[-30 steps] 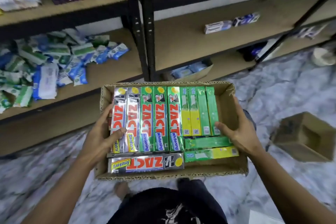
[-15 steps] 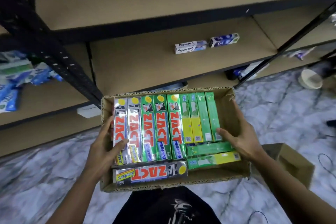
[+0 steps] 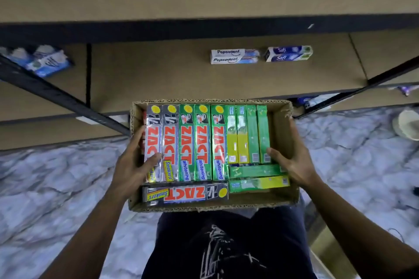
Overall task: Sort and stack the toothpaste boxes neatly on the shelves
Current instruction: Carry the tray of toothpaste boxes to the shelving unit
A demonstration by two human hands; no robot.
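**Tray of toothpaste boxes held in front of shelf**

Open cardboard tray [image 3: 282, 133] packed flat: two silver Zact Smokers boxes [image 3: 162, 142], three green Zact Whitening boxes [image 3: 201, 142], four narrow green-yellow boxes [image 3: 248, 133] side by side; one more silver box [image 3: 184, 195] and two green-yellow boxes [image 3: 257, 178] crosswise at near edge. Carried over the lap, below shelf [image 3: 158, 75] bearing Pepsodent boxes [image 3: 234, 56] and Safi boxes [image 3: 289, 53].

Left hand [image 3: 131, 165] clasping left wall, thumb on silver box. Right hand [image 3: 292, 163] clasping right wall, thumb inside on green box.

Three silver boxes [image 3: 184, 195], three green whitening boxes [image 3: 202, 142] and six slim green-yellow boxes [image 3: 242, 135] are counted in one carton [image 3: 281, 133]; four boxes [image 3: 235, 56] are seen on the shelf [image 3: 158, 75].
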